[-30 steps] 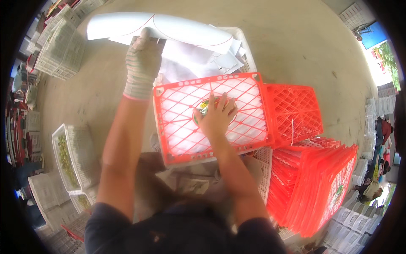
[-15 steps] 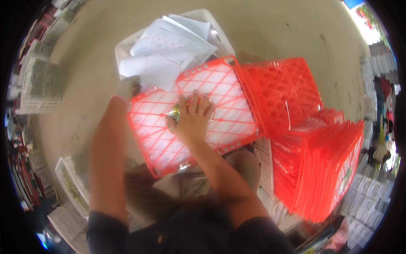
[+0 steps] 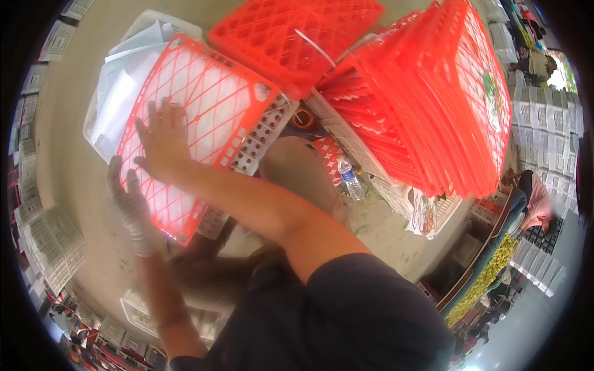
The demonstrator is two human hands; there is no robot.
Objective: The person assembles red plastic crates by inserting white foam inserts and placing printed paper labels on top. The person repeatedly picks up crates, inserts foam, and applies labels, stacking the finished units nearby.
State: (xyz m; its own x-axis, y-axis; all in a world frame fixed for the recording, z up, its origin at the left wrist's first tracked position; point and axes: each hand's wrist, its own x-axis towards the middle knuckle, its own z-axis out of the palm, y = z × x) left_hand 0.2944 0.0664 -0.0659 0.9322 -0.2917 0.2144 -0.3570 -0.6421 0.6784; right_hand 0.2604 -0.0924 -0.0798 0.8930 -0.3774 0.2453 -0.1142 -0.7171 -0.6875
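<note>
A red plastic lattice lid (image 3: 213, 117) lies over a white sheet or lining, on top of a white perforated crate (image 3: 253, 139). My bare right hand (image 3: 164, 142) rests on the left part of the lid, its fingers spread over the lattice. Beside the lid's near left edge is my left hand (image 3: 131, 207) in a pale glove, with fingers stretched out. Whether its fingertips touch the edge I cannot tell. Just behind the lid, a white basket (image 3: 93, 111) holds crumpled white sheets (image 3: 127, 77).
To the right, many red lattice lids (image 3: 427, 99) stand stacked on edge on a white crate (image 3: 365, 145). A red crate (image 3: 297, 37) sits at the far side. A water bottle (image 3: 351, 179) lies near my knee. Stacked white crates (image 3: 541, 130) line the right side, with people nearby.
The view has swung to the right. My left hand has come from the lid's far left corner to its near left edge. My right hand has moved from the lid's middle toward its left side.
</note>
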